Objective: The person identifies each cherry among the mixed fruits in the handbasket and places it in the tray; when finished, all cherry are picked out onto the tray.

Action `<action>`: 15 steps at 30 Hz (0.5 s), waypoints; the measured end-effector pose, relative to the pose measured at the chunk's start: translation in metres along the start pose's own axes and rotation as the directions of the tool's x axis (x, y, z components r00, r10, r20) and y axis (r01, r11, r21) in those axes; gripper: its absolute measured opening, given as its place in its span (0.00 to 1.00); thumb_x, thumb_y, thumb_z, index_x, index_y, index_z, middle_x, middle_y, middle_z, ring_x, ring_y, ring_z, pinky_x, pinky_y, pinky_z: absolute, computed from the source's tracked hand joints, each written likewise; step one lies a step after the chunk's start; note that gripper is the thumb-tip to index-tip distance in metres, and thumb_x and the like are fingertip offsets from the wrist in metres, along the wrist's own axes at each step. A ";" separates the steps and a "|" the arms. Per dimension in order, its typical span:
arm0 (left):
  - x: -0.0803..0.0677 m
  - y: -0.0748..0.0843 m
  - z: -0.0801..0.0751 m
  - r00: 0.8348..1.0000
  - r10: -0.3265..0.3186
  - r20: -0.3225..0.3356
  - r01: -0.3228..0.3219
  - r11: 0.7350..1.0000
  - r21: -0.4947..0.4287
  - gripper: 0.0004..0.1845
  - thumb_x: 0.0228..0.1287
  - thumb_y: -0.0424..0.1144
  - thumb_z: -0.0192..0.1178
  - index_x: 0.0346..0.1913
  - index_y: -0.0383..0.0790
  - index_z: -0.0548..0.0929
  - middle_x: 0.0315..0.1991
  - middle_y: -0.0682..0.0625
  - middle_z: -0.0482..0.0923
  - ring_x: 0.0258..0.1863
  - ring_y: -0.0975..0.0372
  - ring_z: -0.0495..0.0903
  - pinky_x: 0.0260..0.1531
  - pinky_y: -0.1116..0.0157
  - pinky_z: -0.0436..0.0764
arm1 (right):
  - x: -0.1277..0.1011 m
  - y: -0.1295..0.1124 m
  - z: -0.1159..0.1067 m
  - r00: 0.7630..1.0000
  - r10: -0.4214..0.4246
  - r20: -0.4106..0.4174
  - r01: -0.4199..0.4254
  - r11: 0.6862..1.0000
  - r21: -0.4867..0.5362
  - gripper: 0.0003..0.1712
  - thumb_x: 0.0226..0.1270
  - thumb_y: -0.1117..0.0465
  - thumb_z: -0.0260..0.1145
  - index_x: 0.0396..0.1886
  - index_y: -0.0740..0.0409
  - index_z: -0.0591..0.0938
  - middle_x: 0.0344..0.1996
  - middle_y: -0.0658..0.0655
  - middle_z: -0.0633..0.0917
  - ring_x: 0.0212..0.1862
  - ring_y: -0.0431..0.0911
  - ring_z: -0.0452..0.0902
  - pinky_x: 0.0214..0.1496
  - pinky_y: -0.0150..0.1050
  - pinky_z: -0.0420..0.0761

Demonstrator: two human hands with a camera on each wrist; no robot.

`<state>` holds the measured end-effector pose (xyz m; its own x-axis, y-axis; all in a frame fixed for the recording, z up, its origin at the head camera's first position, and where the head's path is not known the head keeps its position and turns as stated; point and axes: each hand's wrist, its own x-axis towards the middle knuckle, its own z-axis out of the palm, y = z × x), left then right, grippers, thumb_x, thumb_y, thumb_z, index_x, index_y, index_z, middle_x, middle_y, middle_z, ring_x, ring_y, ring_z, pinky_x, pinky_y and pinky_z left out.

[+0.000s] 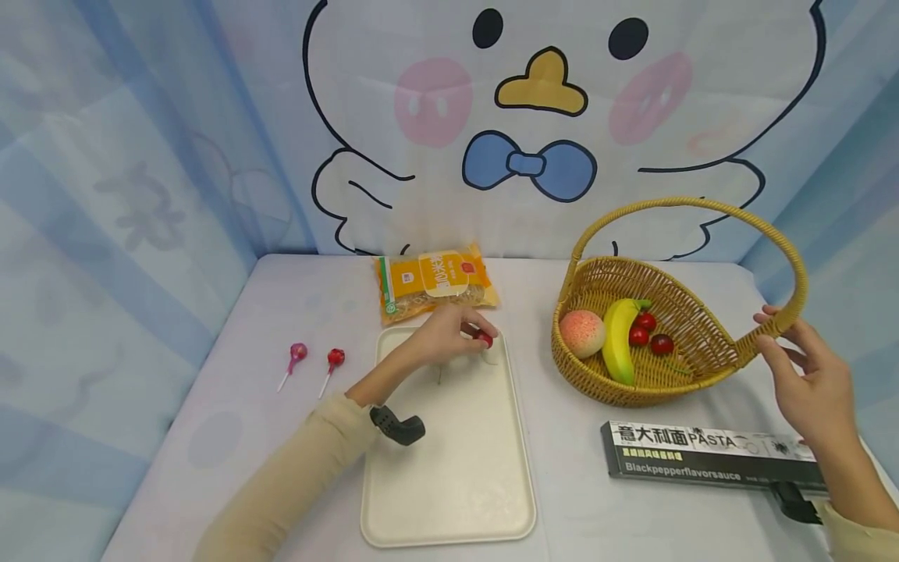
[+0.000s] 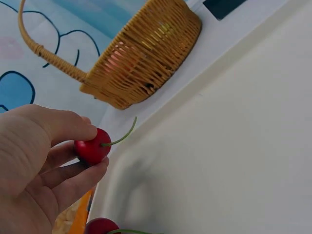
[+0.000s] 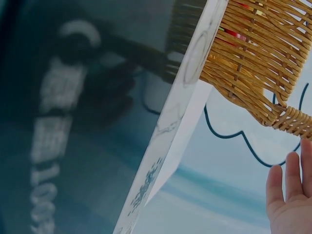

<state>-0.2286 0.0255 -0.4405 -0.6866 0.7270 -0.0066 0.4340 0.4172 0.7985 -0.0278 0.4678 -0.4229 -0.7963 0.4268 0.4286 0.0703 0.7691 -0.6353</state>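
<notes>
Lavender table (image 1: 604, 515), duck backdrop (image 1: 541, 117), left hand (image 1: 442, 336) pinching cherry (image 2: 92, 148), right hand (image 1: 815, 382) relaxed by basket (image 1: 702, 328)

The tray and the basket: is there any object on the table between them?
No. In the head view, the strip of table between the tray and the basket is bare. The pasta box lies nearer the camera, in front of the basket.

You face pale lavender table (image 1: 281, 312), set in fabric-walled booth. Back cloth (image 1: 435, 195) along far edge shows cartoon duck with blue bow tie (image 1: 530, 165). Blue-striped curtains (image 1: 105, 195) flank both side edges. Soft, even light.
</notes>
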 end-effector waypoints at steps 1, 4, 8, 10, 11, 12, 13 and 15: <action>0.000 -0.001 0.001 1.000 -0.005 0.003 0.005 1.000 0.013 0.12 0.70 0.34 0.70 0.54 0.40 0.92 0.55 0.48 0.90 0.55 0.54 0.86 0.57 0.64 0.87 | 0.000 0.000 0.000 1.000 0.003 0.001 -0.003 1.000 -0.002 0.27 0.86 0.54 0.57 0.79 0.32 0.71 0.73 0.28 0.75 0.67 0.14 0.63 0.64 0.09 0.62; -0.001 -0.005 0.003 1.000 -0.014 0.005 0.014 0.999 0.051 0.11 0.70 0.33 0.70 0.53 0.41 0.92 0.55 0.47 0.90 0.56 0.53 0.86 0.57 0.61 0.86 | 0.000 0.000 0.000 1.000 0.005 0.003 -0.005 1.000 -0.005 0.27 0.86 0.54 0.57 0.79 0.32 0.71 0.73 0.28 0.75 0.67 0.14 0.63 0.65 0.09 0.62; -0.001 -0.008 0.007 1.000 -0.012 -0.001 0.012 0.995 0.102 0.10 0.71 0.31 0.68 0.52 0.41 0.91 0.55 0.47 0.90 0.55 0.55 0.85 0.59 0.60 0.86 | 0.000 0.000 0.000 1.000 0.008 0.000 -0.008 1.000 -0.007 0.27 0.86 0.54 0.57 0.80 0.32 0.71 0.72 0.28 0.75 0.67 0.14 0.63 0.64 0.09 0.61; -0.002 -0.009 0.008 1.000 -0.010 -0.001 0.010 0.992 0.123 0.11 0.72 0.30 0.66 0.52 0.40 0.91 0.56 0.47 0.89 0.54 0.56 0.84 0.60 0.59 0.86 | -0.001 0.000 0.000 1.000 0.011 -0.001 -0.011 1.000 -0.006 0.27 0.86 0.54 0.57 0.80 0.31 0.71 0.72 0.27 0.75 0.67 0.14 0.63 0.64 0.09 0.61; -0.002 -0.008 0.009 1.000 -0.009 -0.003 0.010 0.991 0.134 0.11 0.72 0.30 0.66 0.53 0.41 0.90 0.56 0.47 0.89 0.53 0.56 0.84 0.60 0.59 0.85 | -0.001 0.000 0.000 1.000 0.013 -0.001 -0.013 1.000 -0.006 0.27 0.86 0.54 0.57 0.80 0.31 0.71 0.72 0.27 0.75 0.67 0.14 0.63 0.64 0.09 0.61; -0.003 -0.008 0.009 1.000 -0.009 -0.003 0.010 0.990 0.144 0.11 0.72 0.29 0.65 0.53 0.40 0.90 0.56 0.47 0.89 0.53 0.57 0.84 0.60 0.59 0.85 | -0.001 0.000 0.000 1.000 0.012 -0.001 -0.012 1.000 -0.004 0.27 0.86 0.54 0.57 0.80 0.31 0.71 0.72 0.27 0.75 0.67 0.14 0.63 0.64 0.09 0.62; -0.003 -0.008 0.010 1.000 -0.010 -0.004 0.010 0.988 0.154 0.11 0.72 0.29 0.65 0.53 0.41 0.90 0.56 0.47 0.89 0.52 0.57 0.83 0.60 0.59 0.85 | -0.001 -0.001 0.000 1.000 0.010 0.000 -0.010 1.000 -0.002 0.27 0.86 0.54 0.57 0.80 0.32 0.71 0.72 0.28 0.76 0.66 0.14 0.63 0.64 0.09 0.62; -0.004 -0.008 0.010 1.000 -0.014 -0.007 0.015 0.986 0.167 0.12 0.73 0.29 0.65 0.54 0.41 0.89 0.56 0.46 0.88 0.51 0.57 0.82 0.59 0.59 0.85 | -0.001 -0.001 0.000 1.000 0.002 -0.001 -0.002 1.000 0.000 0.27 0.86 0.54 0.57 0.79 0.32 0.71 0.72 0.28 0.76 0.66 0.14 0.63 0.63 0.08 0.62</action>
<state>-0.2229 0.0249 -0.4528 -0.6968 0.7171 -0.0140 0.5148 0.5136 0.6864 -0.0273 0.4669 -0.4224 -0.7954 0.4291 0.4281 0.0722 0.7683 -0.6360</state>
